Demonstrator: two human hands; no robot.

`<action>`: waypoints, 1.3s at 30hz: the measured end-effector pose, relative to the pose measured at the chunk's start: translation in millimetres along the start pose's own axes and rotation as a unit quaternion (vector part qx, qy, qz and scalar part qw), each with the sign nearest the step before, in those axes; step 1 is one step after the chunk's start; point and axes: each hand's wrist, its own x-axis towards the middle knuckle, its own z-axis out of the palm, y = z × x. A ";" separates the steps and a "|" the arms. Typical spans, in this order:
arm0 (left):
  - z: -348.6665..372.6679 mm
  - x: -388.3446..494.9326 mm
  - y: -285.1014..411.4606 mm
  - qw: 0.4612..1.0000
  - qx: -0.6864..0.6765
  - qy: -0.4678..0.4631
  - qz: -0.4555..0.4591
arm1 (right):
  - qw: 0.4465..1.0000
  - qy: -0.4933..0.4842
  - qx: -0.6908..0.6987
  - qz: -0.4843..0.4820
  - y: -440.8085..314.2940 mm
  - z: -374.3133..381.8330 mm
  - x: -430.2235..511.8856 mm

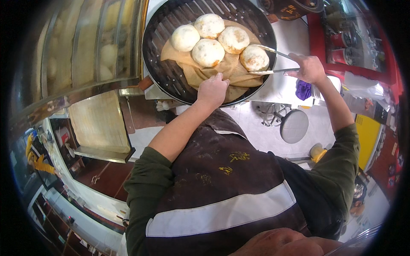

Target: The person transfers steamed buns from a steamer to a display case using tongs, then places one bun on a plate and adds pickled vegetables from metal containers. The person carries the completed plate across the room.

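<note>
Several round, pale buns with browned patches lie on a tan steamer cloth in a round, dark slatted tray (pixel 166 76). My left hand (pixel 213 89) is at the near edge of the cloth (pixel 238 68), its fingers closed on or against the fabric; the fingertips are partly hidden. On the right, my right hand (pixel 306 68) grips a pair of metal tongs (pixel 283 54). The tongs' two arms are spread around the rightmost bun (pixel 255 58), one tip at its far side and one at its near side. The other buns (pixel 208 52) sit close together further left.
A glass-fronted cabinet (pixel 86 48) stands at the left of the tray. Right of the tray are a purple cloth (pixel 303 90) and stacked white plates (pixel 333 84). A round stool (pixel 294 126) stands on the floor below the counter. A dark pot (pixel 290 9) is at the back right.
</note>
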 end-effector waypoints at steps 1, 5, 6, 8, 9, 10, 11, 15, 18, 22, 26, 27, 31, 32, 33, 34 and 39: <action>-2.2 -2.0 0.6 1.000 -0.015 0.007 0.008 | 1.000 0.003 0.011 0.004 -1.2 -4.9 -1.4; -18.4 -16.2 -6.1 0.993 -0.098 0.072 0.009 | 0.996 0.004 0.066 0.063 -12.3 -28.6 -8.7; -25.0 -19.8 -11.9 0.987 -0.125 0.101 0.007 | 0.988 0.015 0.133 0.075 -17.4 -32.9 -10.4; -41.9 -19.2 -32.4 0.974 -0.112 0.167 -0.103 | 0.981 0.011 0.169 0.093 -32.0 -32.9 -1.9; -51.1 -16.1 -45.2 0.962 -0.094 0.197 -0.162 | 0.977 0.017 0.193 0.094 -39.5 -32.4 2.3; -61.5 -9.9 -60.8 0.949 -0.091 0.196 -0.231 | 0.975 0.047 0.202 0.080 -51.1 -27.4 11.1; -71.1 -1.8 -75.3 0.930 -0.088 0.195 -0.298 | 0.976 0.055 0.199 0.069 -61.7 -23.8 21.0; -92.4 26.3 -105.4 0.884 -0.091 0.115 -0.444 | 0.975 0.098 0.190 0.052 -111.1 -16.7 70.7; -94.5 37.2 -107.3 0.877 -0.069 0.072 -0.470 | 0.988 0.115 0.099 0.028 -148.1 -23.3 113.3; -85.3 38.3 -112.7 0.902 -0.022 0.111 -0.417 | 0.999 0.032 0.031 0.005 -174.3 -40.0 160.8; -69.8 33.0 -129.7 0.856 -0.265 0.151 -0.417 | 0.999 -0.001 0.024 -0.025 -173.6 -50.0 183.3; -66.0 30.5 -131.9 0.798 -0.394 0.178 -0.421 | 0.999 0.009 0.039 -0.025 -170.7 -50.8 185.4; -57.4 24.0 -123.8 0.524 -0.743 0.253 -0.330 | 0.986 0.001 0.166 -0.006 -144.4 -52.8 183.6; -58.3 24.6 -119.6 0.483 -0.788 0.246 -0.292 | 0.977 -0.009 0.214 -0.001 -137.0 -52.0 182.1; -60.7 26.2 -115.5 0.440 -0.829 0.239 -0.249 | 0.965 -0.019 0.261 0.004 -129.8 -51.2 180.5; -62.2 25.6 -110.5 0.406 -0.862 0.224 -0.207 | 0.934 -0.050 0.351 0.036 -124.9 -47.5 177.5; -72.0 28.9 -98.5 0.342 -0.904 0.191 -0.174 | 0.891 -0.044 0.451 0.036 -108.8 -31.2 153.5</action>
